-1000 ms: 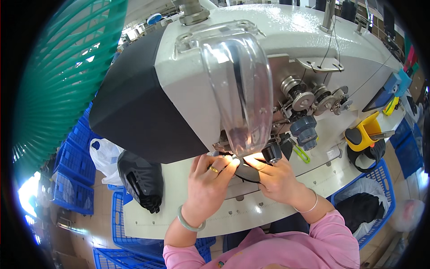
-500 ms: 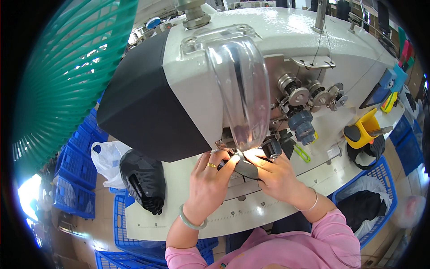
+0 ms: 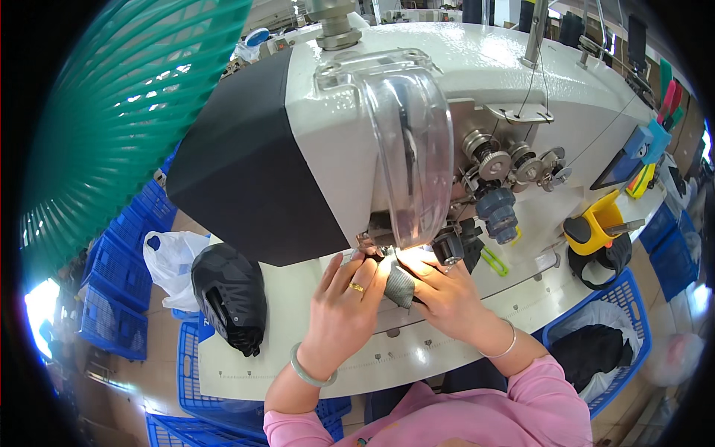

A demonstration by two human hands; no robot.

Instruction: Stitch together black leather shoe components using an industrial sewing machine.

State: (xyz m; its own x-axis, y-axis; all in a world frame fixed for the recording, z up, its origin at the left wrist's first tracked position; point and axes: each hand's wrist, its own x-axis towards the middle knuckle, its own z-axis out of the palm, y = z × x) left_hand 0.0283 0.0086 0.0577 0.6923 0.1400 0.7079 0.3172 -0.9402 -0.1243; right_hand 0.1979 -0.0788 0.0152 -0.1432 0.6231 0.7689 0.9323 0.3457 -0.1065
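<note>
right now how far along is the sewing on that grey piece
In hand: both the left hand and right hand press the grey mesh piece under the sewing machine head. Finished seams cannot be made out. Dark pieces wait in the blue basket, sewn or not unclear.

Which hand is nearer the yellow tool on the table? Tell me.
Right. The right hand lies at the grey fabric piece, on the yellow tool's side. The left hand lies farther away, beyond the fabric.

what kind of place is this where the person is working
Most likely a sewing factory or garment workshop. A large industrial sewing machine fills the table, both hands hold a small grey fabric piece under its needle, and blue plastic crates with dark material stand around.
</note>
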